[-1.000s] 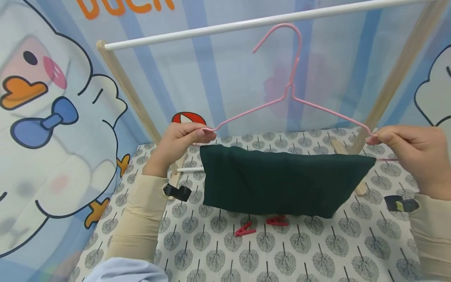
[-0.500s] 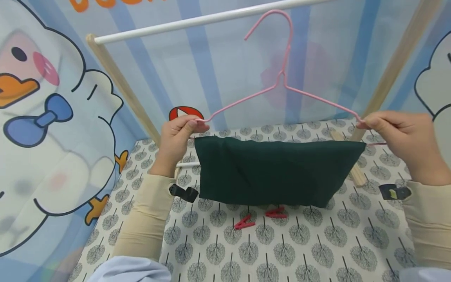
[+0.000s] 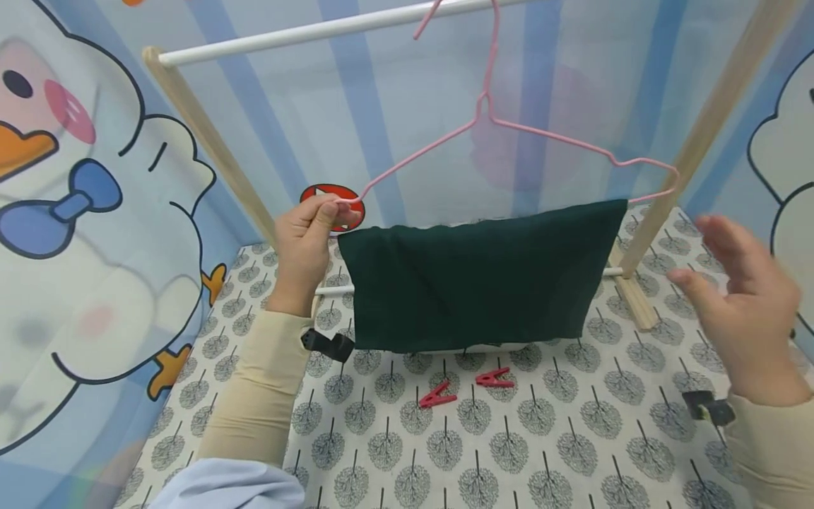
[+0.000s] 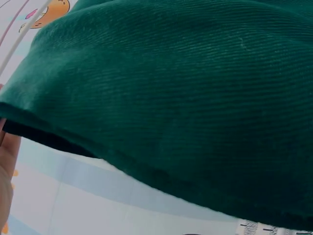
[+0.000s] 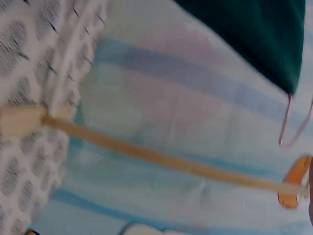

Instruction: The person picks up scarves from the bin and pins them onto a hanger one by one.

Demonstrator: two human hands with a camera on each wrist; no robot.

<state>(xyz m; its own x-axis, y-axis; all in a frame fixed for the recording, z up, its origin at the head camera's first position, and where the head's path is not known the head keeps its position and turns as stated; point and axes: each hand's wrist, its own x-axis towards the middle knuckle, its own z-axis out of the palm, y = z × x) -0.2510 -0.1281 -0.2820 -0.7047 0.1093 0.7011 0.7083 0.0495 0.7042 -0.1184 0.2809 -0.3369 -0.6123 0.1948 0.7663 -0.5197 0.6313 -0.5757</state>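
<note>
Right hand, half spread, has released the hanger; left hand pinches it.

Ribbed cloth, smooth hanger, matt wooden post

The pink hanger loses the top of its hook past the head view's edge; dark green cloth hides most of the low white rail, and the right hand is blurred.

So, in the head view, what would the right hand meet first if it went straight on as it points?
The right hand would probably meet the unheld end of the pink hanger first, with the wooden post behind it; blur and unclear depth leave this uncertain.
</note>
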